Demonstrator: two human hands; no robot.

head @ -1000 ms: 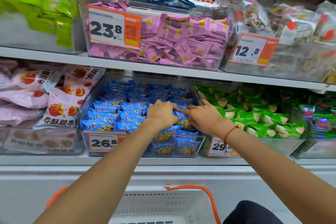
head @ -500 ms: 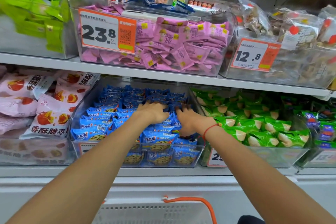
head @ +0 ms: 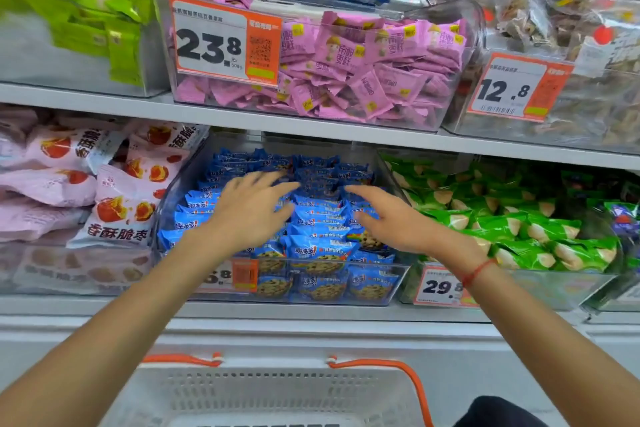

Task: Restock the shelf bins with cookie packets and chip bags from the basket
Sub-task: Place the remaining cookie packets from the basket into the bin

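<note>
Both hands are spread flat over the clear bin (head: 180, 191) on the lower shelf (head: 311, 310), which is heaped with blue cookie packets (head: 320, 246). The left hand (head: 251, 206) lies palm-down with fingers straight and fanned, its grip open and holding nothing; the right hand (head: 388, 215), red cord at the wrist, reaches in from the other side, likewise with an open grip and fingers extended over the pile. It looks like a levelling or tidying step, pressing the packets down and back. The white basket (head: 277, 388) with orange handles sits below the shelf, near the bottom of the view; what it contains cannot be seen from here. The main risk is spillage: the packets are mounded close to the front wall of the bin, so a sweep toward the person could push loose ones over the front rim and onto the floor or into the basket. Pressing too hard could crush the cookies inside the wrappers. The green snack packets (head: 512, 218) lie just beside, on the right, so a careless sideways push might mix the two products.
</note>
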